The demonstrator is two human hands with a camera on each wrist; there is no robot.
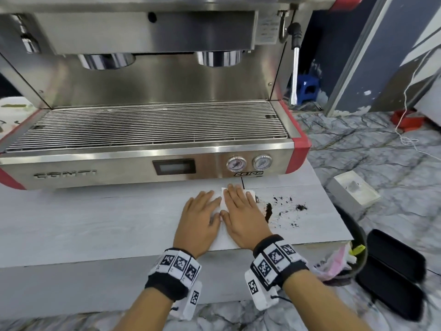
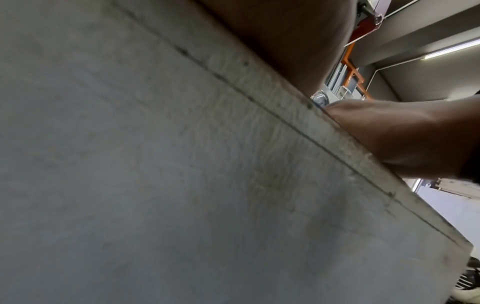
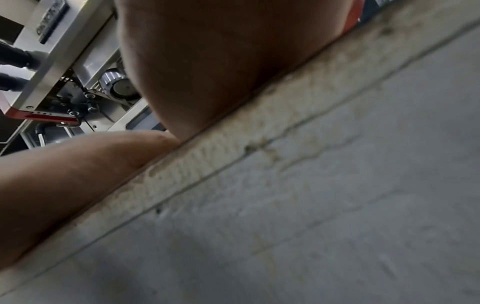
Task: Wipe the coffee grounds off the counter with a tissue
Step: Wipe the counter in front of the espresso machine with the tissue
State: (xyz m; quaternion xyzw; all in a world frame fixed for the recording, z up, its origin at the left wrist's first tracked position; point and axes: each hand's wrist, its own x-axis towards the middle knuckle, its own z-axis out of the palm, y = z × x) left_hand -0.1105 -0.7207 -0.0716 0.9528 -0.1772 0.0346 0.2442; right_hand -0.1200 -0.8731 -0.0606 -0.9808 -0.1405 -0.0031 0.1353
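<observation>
A white tissue lies flat on the pale grey counter in front of the espresso machine. My left hand and right hand press on it side by side, fingers straight and palms down. Dark coffee grounds pile up just right of my right hand, with loose specks scattered further right. In the left wrist view the heel of my left hand rests on the counter's front edge. The right wrist view shows my right hand on that edge too.
A steel and red espresso machine stands directly behind the tissue, its front panel close to my fingertips. The counter ends at the right near a black bin holding rubbish. A black case and a white box lie on the marble floor.
</observation>
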